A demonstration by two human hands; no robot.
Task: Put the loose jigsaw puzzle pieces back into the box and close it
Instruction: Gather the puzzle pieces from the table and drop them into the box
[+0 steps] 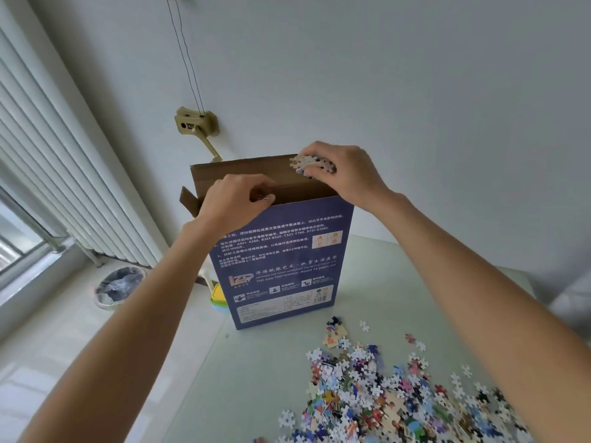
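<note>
A tall blue puzzle box (281, 263) stands upright on the pale table (256, 378), its brown top flaps open. My left hand (233, 199) grips the near top edge of the box at its left side. My right hand (345, 171) holds a bunch of puzzle pieces (311, 164) right above the box's open mouth. A large heap of loose puzzle pieces (399, 398) lies on the table in front of the box, to the right.
A bin with a dark bag (120, 287) sits on the floor at left beside a white radiator (64, 174). Coloured containers (219, 298) show behind the box's left side. A wall stands close behind the box.
</note>
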